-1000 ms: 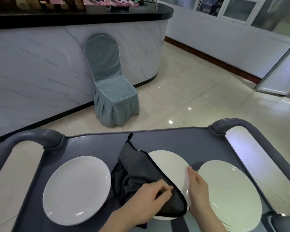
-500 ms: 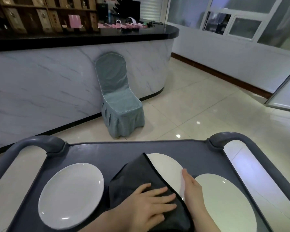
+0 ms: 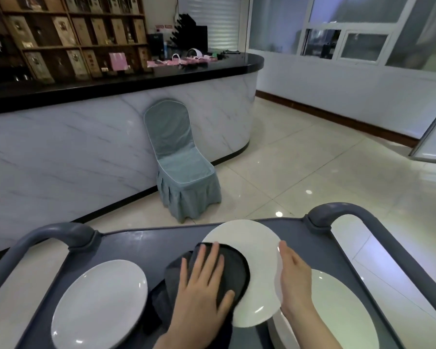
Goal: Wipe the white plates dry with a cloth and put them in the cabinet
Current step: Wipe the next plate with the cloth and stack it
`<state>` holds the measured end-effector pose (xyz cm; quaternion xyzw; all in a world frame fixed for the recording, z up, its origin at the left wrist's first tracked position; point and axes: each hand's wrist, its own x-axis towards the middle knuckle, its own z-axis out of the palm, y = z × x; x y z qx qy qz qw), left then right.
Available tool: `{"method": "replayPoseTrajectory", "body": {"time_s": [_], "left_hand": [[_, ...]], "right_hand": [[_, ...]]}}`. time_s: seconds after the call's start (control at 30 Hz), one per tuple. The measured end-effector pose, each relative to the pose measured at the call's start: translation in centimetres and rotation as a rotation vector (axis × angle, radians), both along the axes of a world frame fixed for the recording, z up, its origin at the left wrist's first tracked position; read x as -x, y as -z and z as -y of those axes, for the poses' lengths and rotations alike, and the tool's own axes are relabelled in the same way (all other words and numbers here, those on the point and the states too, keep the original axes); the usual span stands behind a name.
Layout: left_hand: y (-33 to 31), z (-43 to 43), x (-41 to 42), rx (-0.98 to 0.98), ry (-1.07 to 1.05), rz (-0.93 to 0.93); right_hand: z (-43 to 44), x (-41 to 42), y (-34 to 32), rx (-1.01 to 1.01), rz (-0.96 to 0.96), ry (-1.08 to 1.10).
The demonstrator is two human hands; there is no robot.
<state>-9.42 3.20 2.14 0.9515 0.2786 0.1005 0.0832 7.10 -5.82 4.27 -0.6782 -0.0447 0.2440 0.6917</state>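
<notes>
Three white plates are on a grey cart [image 3: 141, 245]. My right hand [image 3: 295, 280] grips the right rim of the middle plate [image 3: 259, 260], which is tilted and overlaps the right plate [image 3: 342, 316]. With flat, straight fingers, my left hand [image 3: 202, 290] presses a dark grey cloth [image 3: 234, 270] onto the middle plate's left half. The left plate [image 3: 98, 306] lies flat and untouched. No cabinet is in view.
The cart has raised grey handles at the left [image 3: 48, 235] and the right [image 3: 350, 210]. Beyond it a covered blue-grey chair [image 3: 184, 167] stands against a marble-fronted counter [image 3: 86, 147]. Tiled floor stretches away to the right.
My left hand went from gripping the bunched cloth to pressing it flat and sliding it up the plate. The middle plate rose and tilted. The camera tipped upward.
</notes>
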Motion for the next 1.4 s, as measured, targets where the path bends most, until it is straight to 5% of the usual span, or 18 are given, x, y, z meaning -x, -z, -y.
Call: {"method": "replayPoseTrajectory", "body": {"time_s": [0.13, 0.3, 0.53, 0.77, 1.13, 1.4], "left_hand": [[0.0, 3.3, -0.5, 0.060, 0.193, -0.119], [0.0, 2.0, -2.2, 0.084, 0.232, -0.045], [-0.2, -2.2, 0.0, 0.018, -0.102, -0.090], [-0.1, 3.6, 0.6, 0.031, 0.121, -0.155], [-0.4, -3.9, -0.9, 0.038, -0.044, 0.011], [-0.4, 2.6, 0.5, 0.047, 0.045, 0.007]], "right_hand": [[-0.3, 1.0, 1.1, 0.013, -0.028, -0.020], [-0.4, 3.1, 2.6, 0.033, -0.093, -0.080], [-0.1, 0.9, -0.2, -0.016, 0.029, -0.003], [-0.4, 0.8, -0.4, -0.071, -0.021, 0.063], [-0.6, 2.5, -1.3, -0.062, 0.037, 0.027], [-0.5, 1.9, -1.2, -0.100, 0.006, 0.084]]}}
